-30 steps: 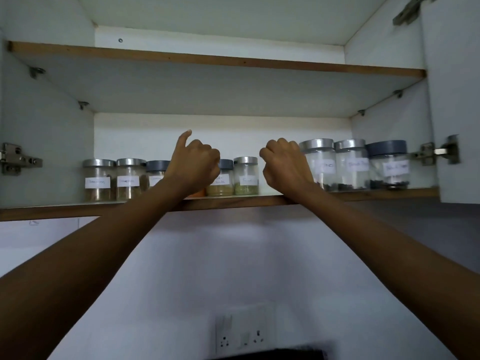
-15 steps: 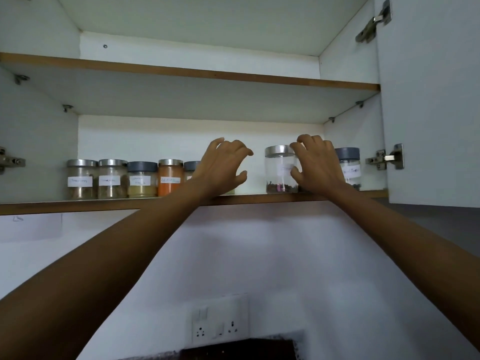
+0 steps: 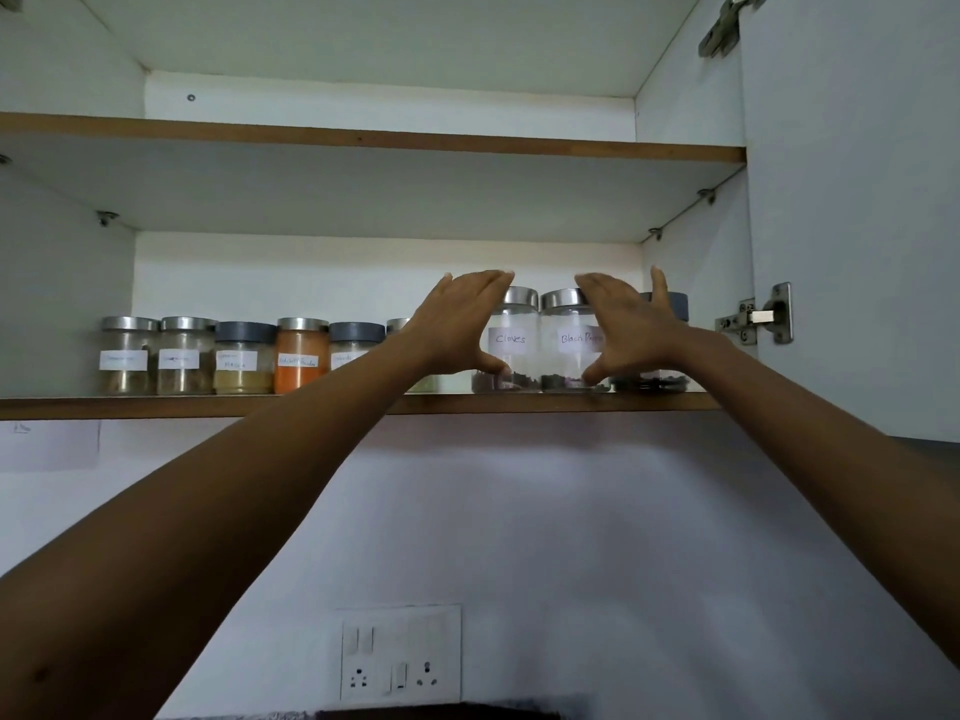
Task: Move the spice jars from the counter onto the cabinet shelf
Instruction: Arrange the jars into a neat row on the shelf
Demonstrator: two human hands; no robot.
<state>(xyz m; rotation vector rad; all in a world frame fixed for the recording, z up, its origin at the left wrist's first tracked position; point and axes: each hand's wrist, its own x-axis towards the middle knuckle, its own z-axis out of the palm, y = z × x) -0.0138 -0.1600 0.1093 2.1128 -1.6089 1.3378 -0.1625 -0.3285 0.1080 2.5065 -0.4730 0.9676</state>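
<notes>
A row of glass spice jars stands on the lower cabinet shelf. Two clear jars with silver lids sit side by side: one labelled Cloves and one labelled Black Pepper. My left hand is spread against the left side of the Cloves jar. My right hand is spread against the right side of the Black Pepper jar, partly hiding a grey-lidded jar behind it. Further left stand an orange powder jar and several paler jars.
The upper shelf runs above the jars. The open cabinet door with its hinge hangs at the right. Below the shelf is a white wall with a switch and socket plate.
Both hands went from closed fists to spread fingers and shifted right along the shelf; they now bracket the Cloves and Black Pepper jars. The camera view also moved right.
</notes>
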